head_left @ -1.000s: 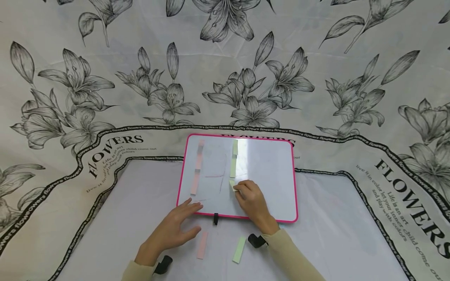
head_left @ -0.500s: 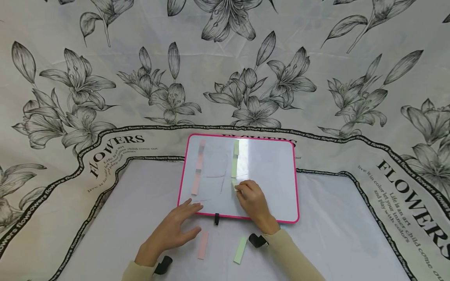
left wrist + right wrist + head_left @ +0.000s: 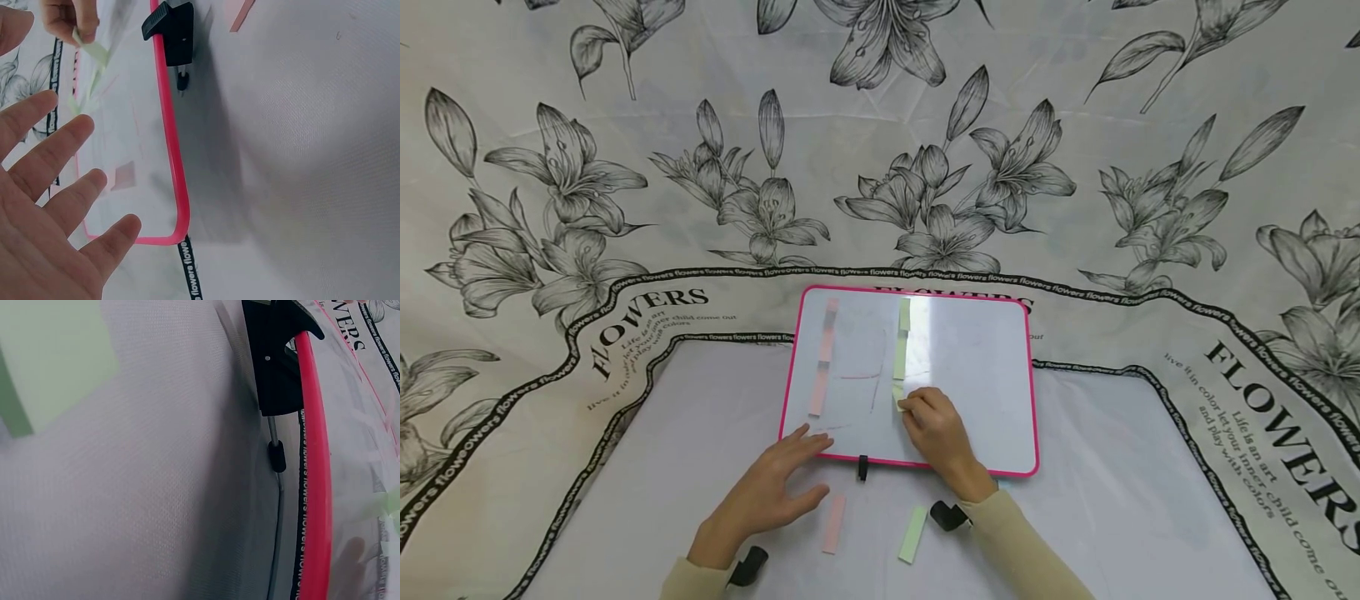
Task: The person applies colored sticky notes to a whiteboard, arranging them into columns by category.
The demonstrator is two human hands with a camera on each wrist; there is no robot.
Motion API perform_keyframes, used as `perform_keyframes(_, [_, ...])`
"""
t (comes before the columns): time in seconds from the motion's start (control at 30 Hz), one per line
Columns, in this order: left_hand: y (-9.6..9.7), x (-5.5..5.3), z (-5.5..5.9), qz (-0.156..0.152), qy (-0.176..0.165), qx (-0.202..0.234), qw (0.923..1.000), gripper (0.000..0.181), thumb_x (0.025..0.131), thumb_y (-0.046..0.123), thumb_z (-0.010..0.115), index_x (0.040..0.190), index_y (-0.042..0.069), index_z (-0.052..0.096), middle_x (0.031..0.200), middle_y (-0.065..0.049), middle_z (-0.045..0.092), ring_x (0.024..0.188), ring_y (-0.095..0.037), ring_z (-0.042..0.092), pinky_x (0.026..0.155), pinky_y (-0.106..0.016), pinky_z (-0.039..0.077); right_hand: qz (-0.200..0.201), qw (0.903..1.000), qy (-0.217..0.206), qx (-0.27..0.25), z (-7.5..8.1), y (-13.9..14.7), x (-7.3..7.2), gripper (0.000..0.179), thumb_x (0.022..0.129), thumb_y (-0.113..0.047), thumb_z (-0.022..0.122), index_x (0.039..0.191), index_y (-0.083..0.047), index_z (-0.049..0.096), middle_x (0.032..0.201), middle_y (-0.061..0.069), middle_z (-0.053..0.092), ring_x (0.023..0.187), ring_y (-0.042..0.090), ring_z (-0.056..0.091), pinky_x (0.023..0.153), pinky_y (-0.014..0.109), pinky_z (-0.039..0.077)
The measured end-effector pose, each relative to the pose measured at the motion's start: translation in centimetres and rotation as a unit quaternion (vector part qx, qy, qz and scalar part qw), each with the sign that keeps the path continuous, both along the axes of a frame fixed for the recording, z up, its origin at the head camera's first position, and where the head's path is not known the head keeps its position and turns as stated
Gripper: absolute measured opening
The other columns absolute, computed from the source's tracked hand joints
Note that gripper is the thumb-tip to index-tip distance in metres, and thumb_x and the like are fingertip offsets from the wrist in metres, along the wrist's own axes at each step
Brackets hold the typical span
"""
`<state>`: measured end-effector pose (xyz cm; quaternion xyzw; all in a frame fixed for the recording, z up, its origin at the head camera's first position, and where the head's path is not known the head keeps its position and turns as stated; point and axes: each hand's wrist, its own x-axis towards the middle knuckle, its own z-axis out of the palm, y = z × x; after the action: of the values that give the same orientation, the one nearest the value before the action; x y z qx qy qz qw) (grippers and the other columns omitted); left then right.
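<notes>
Right grip pinching green strip by lower end, remainder above; left grip spread near whiteboard.

The left hand and right hand are bare. Long, pale khaki sleeves, plain in colour, end near the wrists: the left sleeve lies toward 7 o'clock in the head view, the right sleeve toward 5 o'clock. Both wrist cameras are black, stubby and round-edged, the left camera at its sleeve's 3 o'clock, the right camera at 9 o'clock; markings are too small to tell.
</notes>
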<state>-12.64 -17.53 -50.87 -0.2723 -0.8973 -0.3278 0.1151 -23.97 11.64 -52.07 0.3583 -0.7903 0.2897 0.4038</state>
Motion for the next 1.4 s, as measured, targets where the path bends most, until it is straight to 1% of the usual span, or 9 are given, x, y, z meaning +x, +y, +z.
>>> perform_keyframes(0.27, [0.2, -0.1, 0.1, -0.006, 0.008, -0.001, 1.0000, 0.061, 0.087, 0.029, 0.082, 0.143, 0.017, 0.062, 0.146, 0.001, 0.062, 0.145, -0.036, 0.048, 0.109, -0.062, 0.046, -0.011, 0.9994, -0.015, 0.029, -0.3, 0.3, 0.2, 0.016, 0.074, 0.011, 0.079, 0.085, -0.001, 0.077, 0.087, 0.009, 0.068, 0.081, 0.022, 0.066, 0.070, 0.034, 0.057])
perform_keyframes(0.37, [0.3, -0.2, 0.1, -0.012, 0.017, -0.002, 0.9998, 0.061, 0.087, 0.028, 0.082, 0.143, 0.016, 0.062, 0.145, 0.000, 0.063, 0.145, -0.037, 0.048, 0.108, -0.062, 0.047, -0.001, 0.9987, -0.019, 0.046, -0.5, 0.4, 0.2, 0.017, 0.074, 0.010, 0.080, 0.087, 0.000, 0.078, 0.090, 0.010, 0.068, 0.083, 0.024, 0.065, 0.072, 0.034, 0.057])
perform_keyframes(0.5, [0.5, -0.6, 0.2, -0.018, 0.030, -0.005, 0.9994, 0.062, 0.086, 0.028, 0.082, 0.143, 0.016, 0.061, 0.145, -0.001, 0.063, 0.144, -0.038, 0.049, 0.108, -0.061, 0.047, 0.023, 0.9959, -0.033, 0.081, -0.6, 0.6, 0.1, 0.018, 0.076, 0.007, 0.083, 0.091, 0.000, 0.079, 0.097, 0.011, 0.071, 0.093, 0.027, 0.067, 0.082, 0.038, 0.059])
perform_keyframes(0.63, [0.7, -0.7, 0.5, -0.023, 0.032, -0.007, 0.9992, 0.062, 0.087, 0.030, 0.081, 0.144, 0.018, 0.061, 0.145, -0.001, 0.063, 0.144, -0.038, 0.049, 0.108, -0.061, 0.047, 0.033, 0.9903, -0.047, 0.127, -0.6, 1.0, 0.3, 0.019, 0.077, -0.004, 0.087, 0.095, -0.003, 0.079, 0.107, 0.012, 0.073, 0.108, 0.031, 0.067, 0.090, 0.044, 0.059])
perform_keyframes(0.77, [0.8, -0.8, 0.7, -0.026, 0.025, -0.006, 0.9993, 0.061, 0.087, 0.031, 0.081, 0.144, 0.019, 0.061, 0.145, 0.001, 0.063, 0.144, -0.038, 0.048, 0.107, -0.062, 0.047, 0.027, 0.9834, -0.043, 0.174, -0.7, 1.6, 0.8, 0.028, 0.077, -0.019, 0.090, 0.100, -0.005, 0.079, 0.117, 0.014, 0.073, 0.118, 0.036, 0.066, 0.095, 0.048, 0.058])
perform_keyframes(0.93, [0.9, -1.0, 0.9, -0.035, 0.025, -0.016, 0.9990, 0.061, 0.088, 0.030, 0.081, 0.144, 0.018, 0.061, 0.144, 0.000, 0.063, 0.145, -0.038, 0.048, 0.109, -0.062, 0.047, 0.028, 0.9717, -0.038, 0.231, -1.1, 2.4, 1.9, 0.047, 0.081, -0.029, 0.087, 0.119, -0.005, 0.075, 0.134, 0.017, 0.068, 0.131, 0.042, 0.060, 0.104, 0.051, 0.054])
perform_keyframes(1.07, [1.2, -1.7, 1.4, -0.050, 0.031, -0.037, 0.9975, 0.060, 0.088, 0.032, 0.080, 0.143, 0.015, 0.062, 0.143, -0.004, 0.064, 0.144, -0.039, 0.049, 0.111, -0.061, 0.045, 0.027, 0.9594, -0.040, 0.278, -1.3, 2.9, 2.6, 0.060, 0.086, -0.037, 0.082, 0.134, -0.005, 0.068, 0.145, 0.015, 0.062, 0.138, 0.043, 0.053, 0.110, 0.054, 0.048])
perform_keyframes(1.2, [1.5, -2.7, 2.1, -0.069, 0.030, -0.078, 0.9941, 0.059, 0.090, 0.035, 0.078, 0.142, 0.012, 0.063, 0.143, -0.006, 0.065, 0.143, -0.040, 0.049, 0.113, -0.062, 0.043, 0.024, 0.9510, -0.053, 0.304, -1.3, 3.2, 3.0, 0.066, 0.091, -0.043, 0.076, 0.142, -0.005, 0.061, 0.152, 0.013, 0.056, 0.143, 0.041, 0.049, 0.114, 0.056, 0.043])
perform_keyframes(1.4, [1.7, -4.7, 2.9, -0.096, 0.065, -0.158, 0.9807, 0.059, 0.091, 0.036, 0.076, 0.142, 0.012, 0.061, 0.142, -0.007, 0.065, 0.141, -0.041, 0.051, 0.108, -0.063, 0.046, 0.004, 0.9406, -0.076, 0.331, -1.0, 4.0, 3.1, 0.069, 0.095, -0.047, 0.070, 0.150, -0.007, 0.054, 0.159, 0.008, 0.049, 0.149, 0.038, 0.042, 0.119, 0.056, 0.038])
